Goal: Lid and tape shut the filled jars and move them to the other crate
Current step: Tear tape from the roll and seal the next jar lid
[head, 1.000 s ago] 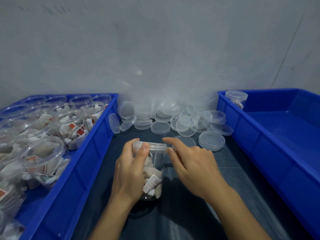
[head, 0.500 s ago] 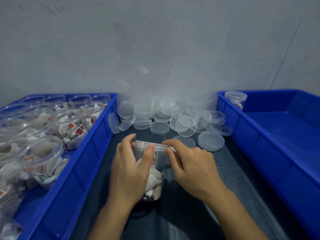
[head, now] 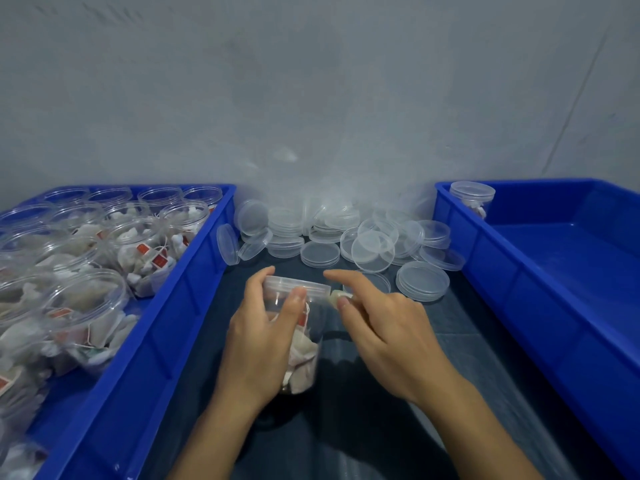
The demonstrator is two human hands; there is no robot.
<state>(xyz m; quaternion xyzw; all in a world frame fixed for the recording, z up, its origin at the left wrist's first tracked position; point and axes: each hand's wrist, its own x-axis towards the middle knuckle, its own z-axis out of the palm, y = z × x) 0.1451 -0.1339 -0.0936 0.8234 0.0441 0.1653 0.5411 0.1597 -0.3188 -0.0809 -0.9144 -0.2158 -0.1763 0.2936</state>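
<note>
A clear jar (head: 306, 348) filled with tea bags stands on the dark mat between two blue crates, with a clear lid (head: 298, 285) on top. My left hand (head: 263, 337) grips the jar from the left, thumb on the lid's rim. My right hand (head: 384, 327) is at the lid's right edge and pinches a small pale piece of tape (head: 333, 298), its index finger stretched out above the lid. The left crate (head: 194, 282) holds several open filled jars (head: 138, 251). One lidded jar (head: 472, 199) stands in the far corner of the right crate (head: 519, 282).
A heap of loose clear lids (head: 370, 247) lies against the grey wall behind the jar, with a stack (head: 422, 280) close to my right hand. The crate walls hem in the mat on both sides.
My right hand has drawn back a little from the lid's right edge, now pinching the pale piece. My left hand has kept its grip and the jar has turned slightly.
</note>
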